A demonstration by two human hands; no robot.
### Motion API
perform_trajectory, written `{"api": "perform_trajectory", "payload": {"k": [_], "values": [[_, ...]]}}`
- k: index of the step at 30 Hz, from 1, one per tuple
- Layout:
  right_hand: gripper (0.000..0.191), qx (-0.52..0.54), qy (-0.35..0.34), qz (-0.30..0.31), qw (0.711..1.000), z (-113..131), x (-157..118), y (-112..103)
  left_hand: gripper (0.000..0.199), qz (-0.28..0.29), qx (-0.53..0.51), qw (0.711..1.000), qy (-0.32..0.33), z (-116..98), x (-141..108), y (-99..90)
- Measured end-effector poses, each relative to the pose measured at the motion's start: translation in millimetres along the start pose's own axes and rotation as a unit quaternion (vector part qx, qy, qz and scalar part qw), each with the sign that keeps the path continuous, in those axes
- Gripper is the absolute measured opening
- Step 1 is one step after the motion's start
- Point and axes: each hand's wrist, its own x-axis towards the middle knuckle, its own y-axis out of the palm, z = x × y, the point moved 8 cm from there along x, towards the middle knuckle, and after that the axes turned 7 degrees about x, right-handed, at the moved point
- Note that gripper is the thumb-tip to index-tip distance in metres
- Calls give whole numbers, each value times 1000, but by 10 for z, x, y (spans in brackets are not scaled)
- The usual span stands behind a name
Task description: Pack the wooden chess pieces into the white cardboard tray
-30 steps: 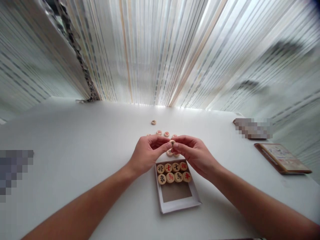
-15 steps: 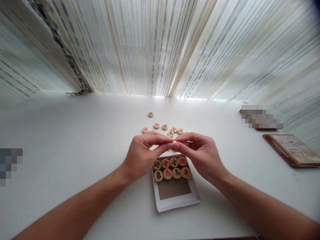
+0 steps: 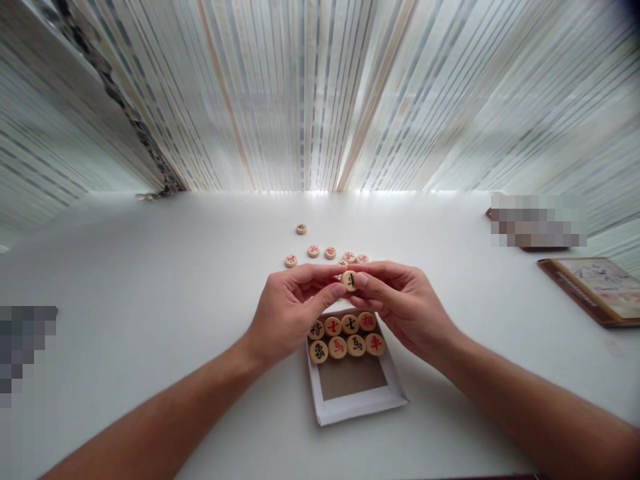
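Between both hands is a round wooden Chinese chess piece [image 3: 349, 281] with a black character, its marked face tilted toward me. My left hand [image 3: 285, 307] pinches its left side with thumb and fingers. On its right side, my right hand [image 3: 411, 305] grips it, the thumb covering part of the character. Just below the hands lies a shallow white box [image 3: 363, 404] with two rows of chess pieces, some red and some black; a red-marked piece [image 3: 375, 345] ends the nearer row on the right. The near part of the box shows its brown bottom.
Several loose chess pieces [image 3: 313, 251] lie on the white table [image 3: 175, 280] beyond my hands, some partly hidden by the fingers. One black-marked piece [image 3: 301, 229] sits farther back. A brown-edged booklet [image 3: 595, 290] lies at right. Striped curtains [image 3: 280, 100] hang behind the table.
The held chess piece has turned so its black-marked face now shows; before, it was mostly hidden between the fingertips. The view has shifted slightly.
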Motion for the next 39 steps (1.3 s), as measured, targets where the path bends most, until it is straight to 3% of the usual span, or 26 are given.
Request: {"api": "perform_trajectory", "payload": {"k": [7, 13, 21, 26, 34, 39], "values": [[26, -11, 2, -3, 1000, -11, 3, -14, 18, -5, 7, 1000, 14, -84, -17, 20], [43, -54, -4, -22, 998, 7, -8, -30, 23, -24, 58, 998, 2, -65, -42, -17], [32, -65, -14, -28, 997, 44, -22, -31, 15, -23, 123, 990, 65, -122, -64, -6], [28, -65, -10, -20, 998, 33, -27, -26, 18, 0, 61, 998, 19, -83, -59, 41], [31, -83, -13, 11, 996, 23, -10, -10, 28, -30, -3, 999, -45, 3, -8, -31], [37, -98, -23, 0, 995, 55, -20, 25, 26, -51, -1, 997, -61, 28, -13, -61]]}}
